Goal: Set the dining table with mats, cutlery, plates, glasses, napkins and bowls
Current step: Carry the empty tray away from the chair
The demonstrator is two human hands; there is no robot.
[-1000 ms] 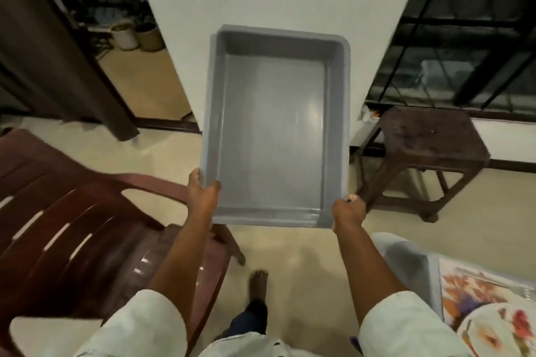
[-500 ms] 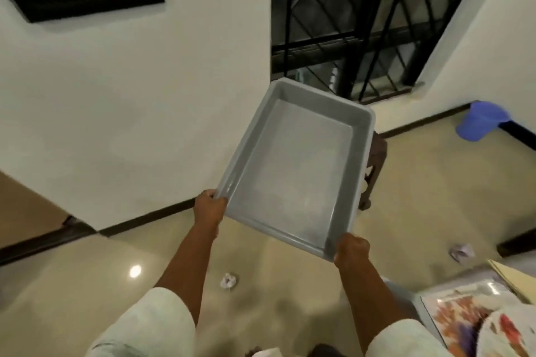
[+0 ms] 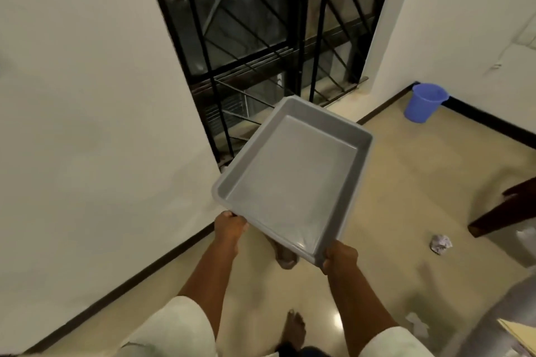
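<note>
Down at the bottom edge, two pale short sleeves frame a bare foot planted on the glossy beige floor, with the other foot showing further ahead, partly hidden under the tray. Both forearms reach forward from the sleeves. At the near left corner of the grey plastic tray the left hand is closed around the rim, fingers curled underneath and out of sight; at the near right corner the right hand is likewise wrapped tight on the rim, thumb side up. Between them the tray hangs in the air above the floor, held out in front of the body, turned at an angle so its far end points up and to the right, and nothing lies inside it. To the right, near the feet, a crumpled scrap of paper sits on the floor, and another pale scrap lies closer in. A dark wooden furniture leg juts in from the right edge. On the left a white wall runs down to a dark skirting strip. Beyond the tray's far end stands a black metal grille with darkness behind it. Farther right, a blue plastic bucket rests against the corner where the other white wall meets the floor.
</note>
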